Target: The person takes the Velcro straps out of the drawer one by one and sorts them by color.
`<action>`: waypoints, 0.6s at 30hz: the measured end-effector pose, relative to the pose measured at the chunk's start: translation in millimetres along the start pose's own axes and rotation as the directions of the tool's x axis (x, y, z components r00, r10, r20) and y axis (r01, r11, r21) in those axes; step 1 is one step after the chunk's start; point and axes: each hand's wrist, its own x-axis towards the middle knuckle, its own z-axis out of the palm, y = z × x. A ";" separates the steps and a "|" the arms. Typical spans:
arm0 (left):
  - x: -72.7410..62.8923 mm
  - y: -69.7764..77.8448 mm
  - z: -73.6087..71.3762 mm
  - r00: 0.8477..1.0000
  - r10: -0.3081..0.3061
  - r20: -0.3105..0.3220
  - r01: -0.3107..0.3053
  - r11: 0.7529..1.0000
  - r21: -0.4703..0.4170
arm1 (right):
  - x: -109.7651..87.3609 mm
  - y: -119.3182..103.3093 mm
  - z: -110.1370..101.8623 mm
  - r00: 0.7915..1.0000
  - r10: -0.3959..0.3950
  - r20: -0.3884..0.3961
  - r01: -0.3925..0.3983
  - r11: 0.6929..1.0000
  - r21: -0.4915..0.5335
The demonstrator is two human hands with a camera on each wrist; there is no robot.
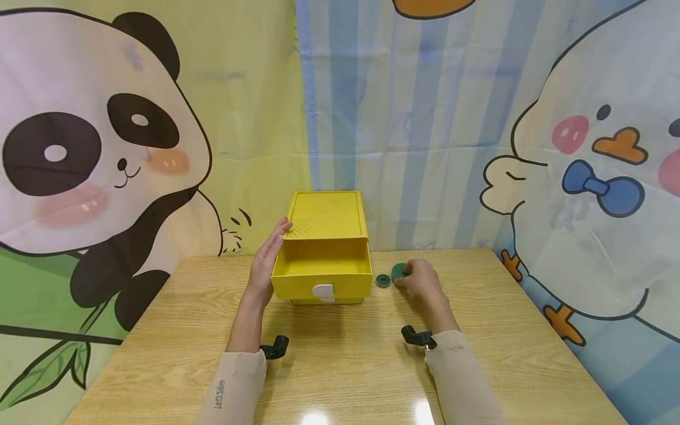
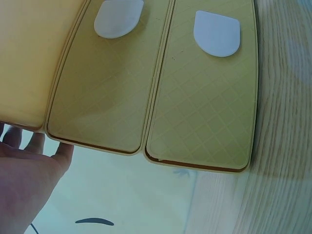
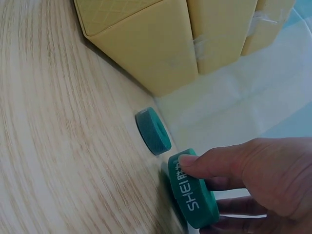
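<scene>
left hand [image 1: 261, 268], fingers straight, touches yellow box [image 1: 326, 215]; right hand [image 1: 424, 282] pinches big green roll [image 3: 187, 192] near table [image 1: 345, 360]'s back edge; a loose pinch could drop it.

Head view: lower drawer [image 1: 347, 301] mostly hidden beneath the pulled-out top drawer [image 1: 294, 287]; just a sliver of its white tab [image 1: 327, 300] visible. Panda print [image 1: 122, 136] cropped by left edge, chick print [image 1: 600, 260] by right. Sleeve lettering [image 1: 219, 394] small, last word uncertain.

Left wrist: left hand [image 2: 29, 170] cut by left edge, some fingertips behind the yellow drawer box [image 2: 97, 97].

Right wrist: thumb of right hand [image 3: 273, 175] covers part of the larger green ring's [image 3: 192, 195] lettered wall.
</scene>
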 end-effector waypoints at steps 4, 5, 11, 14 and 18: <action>0.1 -0.1 -0.4 1.000 0.000 0.002 0.000 1.000 -0.003 | -0.5 0.0 1.4 1.000 0.000 0.014 0.000 1.000 -0.012; 0.1 0.1 -0.3 1.000 0.000 0.001 0.000 1.000 0.000 | -0.5 0.3 1.7 1.000 -0.005 0.017 0.005 1.000 -0.022; -0.3 2.2 0.5 1.000 0.001 -0.002 -0.001 1.000 0.027 | -0.1 2.9 2.9 0.999 -0.020 0.037 0.022 0.998 -0.067; -0.9 2.8 0.9 1.000 -0.004 -0.003 0.004 1.000 0.025 | -0.6 3.0 3.0 0.999 -0.025 0.040 0.028 0.997 -0.076; -1.6 2.8 1.2 1.000 -0.009 -0.005 0.009 1.000 0.022 | -1.6 2.1 1.8 0.999 -0.016 0.042 0.020 0.995 -0.094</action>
